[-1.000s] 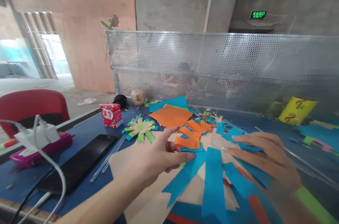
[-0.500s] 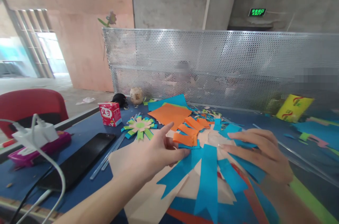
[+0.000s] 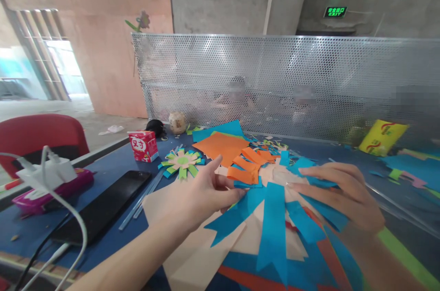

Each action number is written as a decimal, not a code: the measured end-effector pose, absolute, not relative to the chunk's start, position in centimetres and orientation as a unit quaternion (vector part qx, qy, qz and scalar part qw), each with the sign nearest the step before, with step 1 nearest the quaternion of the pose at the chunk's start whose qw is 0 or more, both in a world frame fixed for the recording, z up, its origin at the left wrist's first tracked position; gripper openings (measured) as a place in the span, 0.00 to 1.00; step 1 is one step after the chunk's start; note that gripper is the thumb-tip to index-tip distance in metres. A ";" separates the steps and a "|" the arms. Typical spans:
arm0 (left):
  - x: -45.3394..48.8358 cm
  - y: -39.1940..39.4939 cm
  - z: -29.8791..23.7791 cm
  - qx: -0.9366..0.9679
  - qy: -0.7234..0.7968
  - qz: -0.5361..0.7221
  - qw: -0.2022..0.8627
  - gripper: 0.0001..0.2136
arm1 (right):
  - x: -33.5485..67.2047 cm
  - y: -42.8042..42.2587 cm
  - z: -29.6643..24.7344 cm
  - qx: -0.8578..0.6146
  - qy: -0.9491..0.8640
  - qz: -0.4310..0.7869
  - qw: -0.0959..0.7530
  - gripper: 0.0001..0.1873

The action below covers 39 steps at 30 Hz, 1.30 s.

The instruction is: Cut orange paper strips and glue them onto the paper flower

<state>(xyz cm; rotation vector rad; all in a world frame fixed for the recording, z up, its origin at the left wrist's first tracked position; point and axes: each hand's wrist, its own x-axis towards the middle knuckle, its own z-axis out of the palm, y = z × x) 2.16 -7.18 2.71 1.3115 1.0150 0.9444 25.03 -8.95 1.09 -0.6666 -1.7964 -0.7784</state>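
Note:
A big paper flower [image 3: 275, 208] of blue and orange strips lies on beige paper on the blue table. My left hand [image 3: 202, 194] rests at its left side, fingers stretched out, fingertips pressing on a blue strip [image 3: 240, 211] near the orange strips [image 3: 245, 172]. My right hand [image 3: 340, 192] lies flat on the flower's right side, fingers spread over blue strips and pointing toward the centre. Neither hand grips anything.
A small finished paper flower [image 3: 182, 162], a red carton [image 3: 142, 145], an orange sheet [image 3: 222, 146], a black phone [image 3: 103, 208], clear sticks [image 3: 144, 199], a white charger with cable [image 3: 48, 174] and a pink case [image 3: 51, 188] lie left. A perforated metal screen [image 3: 292, 85] stands behind. A yellow packet [image 3: 383, 137] sits far right.
My view has shifted slightly. Both hands stay pressed on the flower, with the left fingertips nudged a little along the blue strip.

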 end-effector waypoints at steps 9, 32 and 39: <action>2.3 -6.9 2.0 0.579 0.449 0.407 0.546 0.44 | 25.0 -8.8 1.1 -0.271 -0.749 -0.322 0.511 0.09; 2.4 -6.8 2.0 0.613 0.408 0.431 0.522 0.44 | 25.1 -8.6 1.0 -0.267 -0.755 -0.314 0.510 0.09; 2.6 -6.6 1.8 0.617 0.411 0.436 0.510 0.48 | 25.4 -8.5 1.1 -0.268 -0.757 -0.309 0.509 0.08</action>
